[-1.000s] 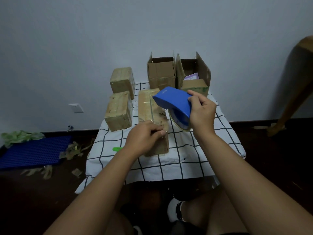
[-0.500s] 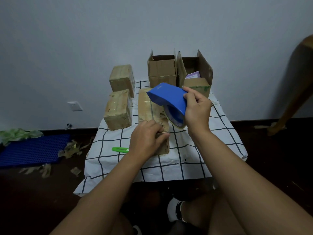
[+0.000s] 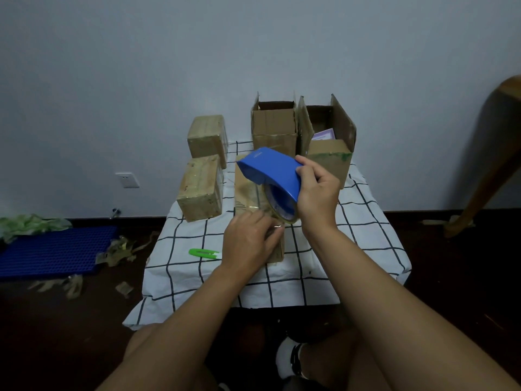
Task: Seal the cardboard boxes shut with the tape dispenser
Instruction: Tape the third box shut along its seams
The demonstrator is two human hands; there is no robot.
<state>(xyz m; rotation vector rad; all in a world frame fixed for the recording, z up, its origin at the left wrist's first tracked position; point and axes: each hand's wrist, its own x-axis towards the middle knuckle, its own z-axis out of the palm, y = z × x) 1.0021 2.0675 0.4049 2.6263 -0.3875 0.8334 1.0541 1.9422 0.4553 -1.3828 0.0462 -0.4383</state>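
the right hand [image 3: 317, 194] is wrapped around the rear of the blue tape dispenser [image 3: 270, 170], fingers curled closed over its upper back edge, holding it tilted above the long cardboard box [image 3: 248, 193] in the middle of the table. the roll of tape [image 3: 279, 206] hangs under the blue cover, just left of the right palm and just beyond the left fingertips.

the left hand [image 3: 249, 242] rests on the near end of that long box, fingers bent and pinched together at a clear strip of tape [image 3: 275, 225] right under the roll; whether they actually clamp the strip cannot be told. the box's near edge sits below the left knuckles, with bare checked tablecloth [image 3: 363, 235] between it and the table's front edge.

left of the left fingers lies a green cutter [image 3: 203, 253] on the cloth, apart from the box. further left and beyond stand two taped boxes: the nearer sealed box [image 3: 200, 187] close to the table's left edge, the farther sealed box [image 3: 208, 138] at the back left corner. a narrow gap separates the nearer one from the long box.

beyond the right fingers two boxes stand with flaps up: the left open box [image 3: 274, 128] and the right open box [image 3: 328, 145], touching side by side at the table's back edge. the right one stands just behind the right knuckles. the widest free cloth lies right of the right wrist and in front of both hands.
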